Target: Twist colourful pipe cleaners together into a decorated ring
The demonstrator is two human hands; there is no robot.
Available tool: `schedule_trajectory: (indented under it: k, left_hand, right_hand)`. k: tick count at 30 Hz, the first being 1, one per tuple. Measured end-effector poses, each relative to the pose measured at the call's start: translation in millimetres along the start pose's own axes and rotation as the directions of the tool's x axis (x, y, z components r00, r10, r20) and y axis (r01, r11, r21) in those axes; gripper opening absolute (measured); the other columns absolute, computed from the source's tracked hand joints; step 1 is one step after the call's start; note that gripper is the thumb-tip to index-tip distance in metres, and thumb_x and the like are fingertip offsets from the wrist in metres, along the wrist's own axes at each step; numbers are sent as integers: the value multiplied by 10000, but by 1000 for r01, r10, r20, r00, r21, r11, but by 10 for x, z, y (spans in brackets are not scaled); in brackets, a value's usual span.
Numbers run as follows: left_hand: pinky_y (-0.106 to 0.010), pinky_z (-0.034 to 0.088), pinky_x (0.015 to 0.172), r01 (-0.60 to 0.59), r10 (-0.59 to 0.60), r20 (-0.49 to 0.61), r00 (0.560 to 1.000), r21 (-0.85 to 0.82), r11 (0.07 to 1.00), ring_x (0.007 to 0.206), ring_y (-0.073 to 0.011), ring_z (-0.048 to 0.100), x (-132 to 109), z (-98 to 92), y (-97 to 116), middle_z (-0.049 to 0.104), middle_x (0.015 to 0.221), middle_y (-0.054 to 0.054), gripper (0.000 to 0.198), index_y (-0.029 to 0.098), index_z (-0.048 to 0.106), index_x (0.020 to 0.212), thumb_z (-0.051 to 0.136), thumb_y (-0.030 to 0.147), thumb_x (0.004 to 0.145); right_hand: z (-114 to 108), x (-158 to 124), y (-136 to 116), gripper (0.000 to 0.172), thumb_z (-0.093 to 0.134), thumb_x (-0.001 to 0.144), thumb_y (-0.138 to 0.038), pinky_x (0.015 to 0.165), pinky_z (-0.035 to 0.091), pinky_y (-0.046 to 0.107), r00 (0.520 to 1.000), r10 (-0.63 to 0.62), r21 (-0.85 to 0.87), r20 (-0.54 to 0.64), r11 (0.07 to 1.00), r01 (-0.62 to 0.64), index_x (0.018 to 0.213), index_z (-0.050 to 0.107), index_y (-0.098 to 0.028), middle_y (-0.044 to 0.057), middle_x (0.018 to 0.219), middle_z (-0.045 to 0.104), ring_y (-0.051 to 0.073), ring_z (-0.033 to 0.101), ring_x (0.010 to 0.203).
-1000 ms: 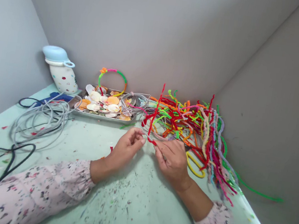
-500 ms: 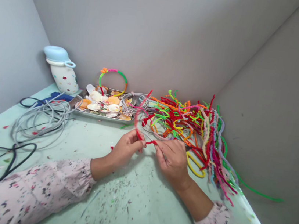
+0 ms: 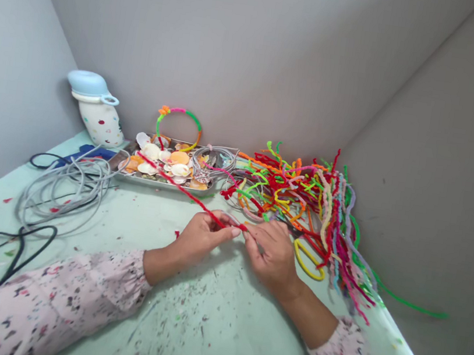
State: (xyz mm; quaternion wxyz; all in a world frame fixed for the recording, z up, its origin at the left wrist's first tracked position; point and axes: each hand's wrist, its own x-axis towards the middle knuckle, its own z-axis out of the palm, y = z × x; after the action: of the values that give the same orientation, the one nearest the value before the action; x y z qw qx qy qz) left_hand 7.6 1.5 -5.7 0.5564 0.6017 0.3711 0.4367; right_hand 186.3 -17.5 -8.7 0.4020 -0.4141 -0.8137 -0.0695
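A red fuzzy stem [image 3: 178, 186] runs from above the shell tray down to my fingertips. My left hand [image 3: 204, 237] pinches it near its lower end. Facing it, my right hand [image 3: 273, 253] is closed on the red wrapped end of a thin grey wire, with the fingertips of both hands nearly touching. Part of the grey wire [image 3: 230, 216] shows just above the fingers; the rest is hard to make out. A heap of coloured fuzzy stems [image 3: 305, 193] lies beyond my right hand.
A metal tray [image 3: 165, 186] holds shells and a colourful ring [image 3: 200, 128]. Coiled grey wire [image 3: 26, 201], a blue tool [image 3: 85, 153], a black cable [image 3: 14, 270] and a bottle [image 3: 99, 117] are at left. Yellow scissor handles [image 3: 309, 261] lie beside my right hand.
The red stem's free end has swung from upright down to the left, across the tray. My left fingers have shifted slightly closer to my right fingertips. My right hand has barely moved.
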Motion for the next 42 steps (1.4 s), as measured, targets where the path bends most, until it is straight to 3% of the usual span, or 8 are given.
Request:
schedule_trajectory:
  k: [7,22,42]
  left_hand:
    - [-222,386,570,74,-70,-55,996,66,995,590,-103,487,-11,-13,23,572,630,5,251,135,643,743,627,385,763]
    - [-215,340,537,59,-57,-30,998,100,993,540,-94,433,-9,-14,63,480,527,28,263,136,555,577,575,322,761]
    - [-224,274,500,124,-121,-37,992,98,987,504,-92,378,24,-21,-5,428,503,49,223,138,583,629,555,336,728]
  right_hand:
    - [-5,0,-15,173,514,864,-184,797,391,349,999,-20,16,26,1000,19,950,663,-197,36,797,658,189,584,850]
    - [-10,7,-27,163,532,857,-174,813,394,346,995,-78,-34,62,996,80,951,664,-186,30,765,653,168,572,775]
    - [-16,17,-40,185,556,844,-157,797,377,348,977,-199,-182,72,961,209,1006,643,-149,32,755,657,168,569,761]
